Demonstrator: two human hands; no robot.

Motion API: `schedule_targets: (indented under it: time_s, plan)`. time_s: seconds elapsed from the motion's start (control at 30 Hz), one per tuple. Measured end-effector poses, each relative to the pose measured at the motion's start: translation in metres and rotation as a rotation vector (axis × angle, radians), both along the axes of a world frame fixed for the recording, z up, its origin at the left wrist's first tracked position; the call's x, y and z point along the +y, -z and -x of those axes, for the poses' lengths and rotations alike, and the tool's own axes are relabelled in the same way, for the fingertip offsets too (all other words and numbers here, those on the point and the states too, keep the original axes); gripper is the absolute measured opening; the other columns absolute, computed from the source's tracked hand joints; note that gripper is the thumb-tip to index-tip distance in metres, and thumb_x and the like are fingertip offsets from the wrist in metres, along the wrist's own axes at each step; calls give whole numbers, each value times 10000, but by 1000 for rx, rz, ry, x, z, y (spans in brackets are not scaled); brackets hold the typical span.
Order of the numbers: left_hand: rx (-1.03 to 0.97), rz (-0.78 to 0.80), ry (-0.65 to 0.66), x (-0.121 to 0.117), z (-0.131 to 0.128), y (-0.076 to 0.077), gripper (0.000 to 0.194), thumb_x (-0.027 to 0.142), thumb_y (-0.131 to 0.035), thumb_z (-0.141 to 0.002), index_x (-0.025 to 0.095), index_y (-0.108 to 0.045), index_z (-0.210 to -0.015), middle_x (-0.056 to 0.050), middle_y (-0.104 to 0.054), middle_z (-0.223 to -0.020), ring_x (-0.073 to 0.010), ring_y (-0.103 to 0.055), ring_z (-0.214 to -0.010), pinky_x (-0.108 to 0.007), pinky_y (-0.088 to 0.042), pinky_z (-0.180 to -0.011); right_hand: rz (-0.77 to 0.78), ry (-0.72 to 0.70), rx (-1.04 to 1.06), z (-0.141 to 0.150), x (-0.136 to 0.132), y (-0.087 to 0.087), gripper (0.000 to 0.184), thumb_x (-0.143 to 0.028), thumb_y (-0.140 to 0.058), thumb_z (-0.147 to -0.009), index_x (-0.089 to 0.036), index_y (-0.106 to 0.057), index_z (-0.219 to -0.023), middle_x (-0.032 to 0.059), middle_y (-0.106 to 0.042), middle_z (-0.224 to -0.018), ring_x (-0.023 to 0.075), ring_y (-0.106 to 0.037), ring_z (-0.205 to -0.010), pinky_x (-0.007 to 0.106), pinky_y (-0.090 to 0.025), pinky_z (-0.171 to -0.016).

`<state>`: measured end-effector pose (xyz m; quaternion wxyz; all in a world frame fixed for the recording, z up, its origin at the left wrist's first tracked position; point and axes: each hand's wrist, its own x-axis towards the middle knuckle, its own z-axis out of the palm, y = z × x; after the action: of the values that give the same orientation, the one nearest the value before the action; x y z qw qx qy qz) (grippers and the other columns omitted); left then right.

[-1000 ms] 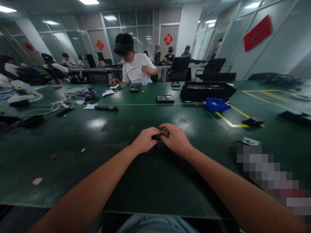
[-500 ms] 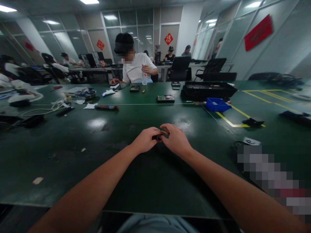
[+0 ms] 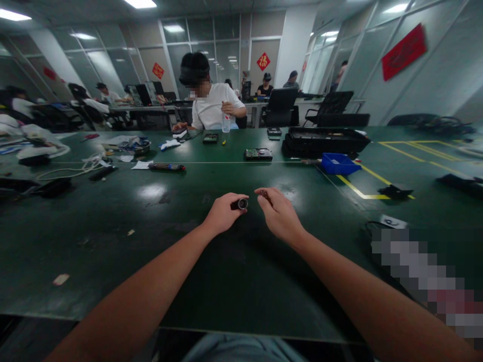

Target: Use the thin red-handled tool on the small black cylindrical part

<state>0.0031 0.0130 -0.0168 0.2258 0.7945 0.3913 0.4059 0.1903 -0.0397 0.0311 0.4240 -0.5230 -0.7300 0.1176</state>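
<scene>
The green tabletop [image 3: 226, 281] spread between our forearms [image 3: 162, 281] to its near edge by our lap [image 3: 241, 348]. From there, a pixelated patch [image 3: 411, 274] hid something at two o'clock; a black casing [image 3: 320, 143] stood at one, a blue bin [image 3: 339, 165] just before it. At twelve, our right hand [image 3: 279, 213] curled beside our left hand [image 3: 222, 213], apart; we could not tell whether it held anything. Beyond, also at twelve, lay a hard drive [image 3: 258, 154]. The left gripped a dark tube [image 3: 242, 204] at twelve, mostly hidden in that grip, its ringed end showing.
</scene>
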Motion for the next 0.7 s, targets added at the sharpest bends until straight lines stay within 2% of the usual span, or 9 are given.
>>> schedule_targets:
  time_s: [0.1, 0.2, 0.27, 0.37, 0.47, 0.7]
  plan:
    - [-43, 8, -56, 4, 2, 3, 395, 156, -763, -776, 244, -712, -1157, -43, -719, -1127, -212, -665, -1042, -382, -513, -957, -66, -8, -17, 0, -4, -4, 213, -307, -508, -969, -191, -686, -981, 82, -656, -1010, 209, -625, -952, 352, -471, -847]
    - [-94, 48, -95, 8, 4, 6, 392, 161, -764, -777, 238, -713, -1158, -49, -722, -1130, -218, -670, -1044, -391, -513, -962, -84, 18, -35, 0, -9, -6, 251, -379, -544, -958, -201, -662, -825, 24, -610, -748, 172, -587, -709, 316, -449, -680]
    - [-114, 79, -98, 9, 4, 7, 400, 162, -761, -779, 236, -710, -1169, -50, -723, -1147, -218, -672, -1051, -395, -511, -973, -103, 31, 19, 0, -13, -7, 239, -380, -530, -965, -209, -640, -840, -3, -594, -673, 154, -562, -620, 303, -432, -621]
    - [-130, 96, -102, 10, 4, 8, 403, 166, -757, -782, 232, -708, -1176, -52, -727, -1164, -223, -676, -1059, -410, -507, -993, -173, 40, 161, 0, -16, -6, 166, -340, -510, -974, -214, -615, -995, 15, -681, -794, 164, -639, -699, 309, -482, -680]
    - [-143, 110, -100, 9, 3, 8, 401, 171, -752, -787, 229, -706, -1181, -56, -731, -1164, -227, -682, -1059, -420, -511, -998, -207, 32, 244, 0, -16, -3, 182, -333, -501, -983, -217, -586, -1095, 38, -716, -898, 180, -683, -793, 329, -520, -741]
    - [-139, 83, -92, 7, 2, 6, 420, 186, -764, -787, 237, -700, -1199, -58, -728, -1174, -234, -680, -1073, -431, -510, -1010, -147, 23, 176, 1, -11, 4, 189, -335, -519, -975, -215, -599, -1097, 53, -740, -910, 195, -701, -820, 345, -520, -768]
